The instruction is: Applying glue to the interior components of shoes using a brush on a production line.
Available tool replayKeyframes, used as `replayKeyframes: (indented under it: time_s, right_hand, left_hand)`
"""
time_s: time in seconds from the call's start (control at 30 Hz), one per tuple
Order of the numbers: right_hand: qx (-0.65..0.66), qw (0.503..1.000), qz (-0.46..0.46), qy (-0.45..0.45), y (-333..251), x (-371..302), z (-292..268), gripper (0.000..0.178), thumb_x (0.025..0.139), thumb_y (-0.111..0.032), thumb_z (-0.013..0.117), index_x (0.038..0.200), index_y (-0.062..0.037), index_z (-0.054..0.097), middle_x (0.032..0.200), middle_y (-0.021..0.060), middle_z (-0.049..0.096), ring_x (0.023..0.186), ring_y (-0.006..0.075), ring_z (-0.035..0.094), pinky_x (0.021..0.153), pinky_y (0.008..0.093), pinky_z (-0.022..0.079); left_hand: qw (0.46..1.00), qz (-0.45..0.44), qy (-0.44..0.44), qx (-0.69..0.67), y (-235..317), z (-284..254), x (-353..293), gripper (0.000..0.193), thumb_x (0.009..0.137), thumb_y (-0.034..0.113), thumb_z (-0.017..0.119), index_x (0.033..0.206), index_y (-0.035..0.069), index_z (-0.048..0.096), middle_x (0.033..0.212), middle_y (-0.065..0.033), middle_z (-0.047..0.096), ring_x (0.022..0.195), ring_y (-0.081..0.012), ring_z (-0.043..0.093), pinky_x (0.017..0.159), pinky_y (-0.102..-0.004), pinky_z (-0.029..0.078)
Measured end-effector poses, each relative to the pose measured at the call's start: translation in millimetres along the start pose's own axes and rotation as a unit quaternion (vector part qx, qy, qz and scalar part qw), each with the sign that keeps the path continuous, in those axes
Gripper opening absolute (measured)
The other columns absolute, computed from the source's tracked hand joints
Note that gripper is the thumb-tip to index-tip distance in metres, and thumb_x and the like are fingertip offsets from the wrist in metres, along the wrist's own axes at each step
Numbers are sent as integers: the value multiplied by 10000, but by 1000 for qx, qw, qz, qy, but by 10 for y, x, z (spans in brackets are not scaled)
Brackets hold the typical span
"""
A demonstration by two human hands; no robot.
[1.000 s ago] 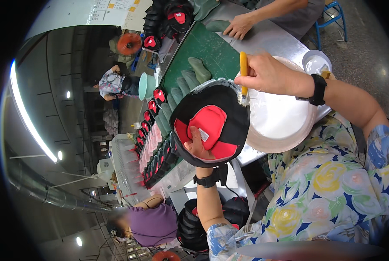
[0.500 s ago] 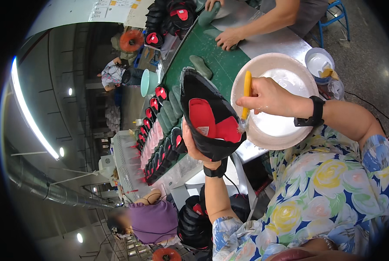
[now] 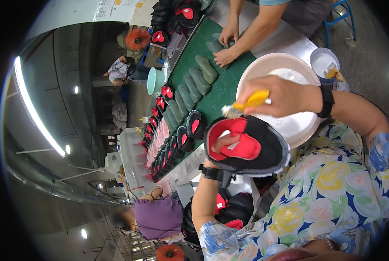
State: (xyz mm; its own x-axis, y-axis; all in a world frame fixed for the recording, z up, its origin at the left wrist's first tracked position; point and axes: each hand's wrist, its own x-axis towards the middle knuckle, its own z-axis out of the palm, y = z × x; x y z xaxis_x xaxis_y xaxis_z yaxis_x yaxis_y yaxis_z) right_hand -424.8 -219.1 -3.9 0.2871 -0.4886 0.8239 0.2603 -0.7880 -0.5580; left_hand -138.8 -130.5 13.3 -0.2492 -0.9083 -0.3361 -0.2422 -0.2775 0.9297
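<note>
A black shoe upper with a red lining is tilted in my left hand, whose thumb reaches inside the opening. In my right hand is a brush with a yellow handle and pale bristles. Those bristles are at the upper's far edge; whether they touch it I cannot tell. Behind my right hand stands a wide pinkish basin of white liquid, partly hidden by that hand and the upper.
Green shoe-shaped forms line the green worktable, beside rows of black-and-red uppers. Across it, a co-worker's hands handle similar forms. A small white tub stands beyond the basin. More uppers lie below my left arm.
My left hand has turned the upper, swinging its frayed edge toward me. The brush has moved left to the upper's far edge. Across the table, the co-worker's hands have come together, and more green forms show.
</note>
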Motion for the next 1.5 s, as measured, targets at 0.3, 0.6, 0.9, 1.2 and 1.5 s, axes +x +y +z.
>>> replayKeyframes:
  time_s: [0.3,0.6,0.9,1.2,1.5]
  right_hand:
    - [-55,989,-93,-103,165,138,294,137,877,-153,653,919,-50,572,891,124,653,855,314,665,760,388,538]
    - [-75,954,180,-228,177,72,-101,192,853,-168,670,875,-7,568,686,157,610,662,355,625,616,410,483]
    - [-128,977,-54,-160,98,76,78,123,810,-57,658,902,-49,578,884,101,630,854,291,633,742,397,504]
    - [-82,994,-34,-68,56,156,124,158,864,-148,692,885,-46,573,826,102,637,768,307,642,671,408,505]
    - [-177,963,187,-86,236,185,62,271,845,-208,732,848,9,570,740,165,632,672,345,633,601,416,471]
  left_hand:
    - [934,-266,-50,-232,-442,82,246,477,861,22,701,1317,31,562,1250,-16,608,1137,-122,582,1007,-286,446]
    - [992,123,15,28,-123,179,81,337,922,61,647,1245,-11,587,1151,-80,672,1024,-184,649,915,-326,521]
    - [989,-48,28,-139,0,-22,85,310,962,116,611,1246,-5,586,1116,-93,697,928,-162,694,821,-297,563]
    - [987,-45,86,-126,-50,-164,11,356,945,89,640,1289,29,573,1160,-83,682,1010,-188,677,898,-332,548]
    - [943,152,287,-80,-567,-645,196,378,992,163,605,1345,39,548,1257,-109,634,1131,-172,599,977,-310,469]
